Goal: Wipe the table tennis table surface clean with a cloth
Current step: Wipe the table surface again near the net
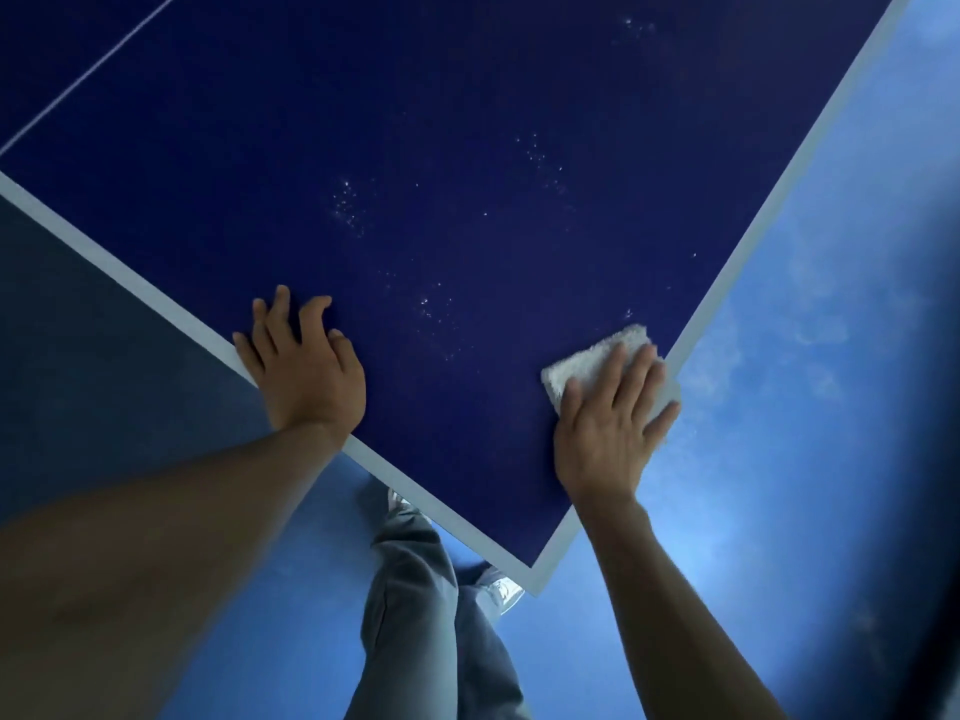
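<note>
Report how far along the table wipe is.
Done: only the near corner of the table looks speck-free. In hand: the right hand presses the white cloth flat by the right edge; the left hand rests on the left edge. Left: white specks dot the middle and far area.

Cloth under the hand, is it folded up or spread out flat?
Folded up: the white cloth is a small thick pad, half covered by the right hand.

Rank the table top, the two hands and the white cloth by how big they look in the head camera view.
1. Table top: by far the largest.
2. Left hand and right hand: about alike, so no ranking.
3. Cloth: smallest as seen, though the right hand covers part of it.
</note>
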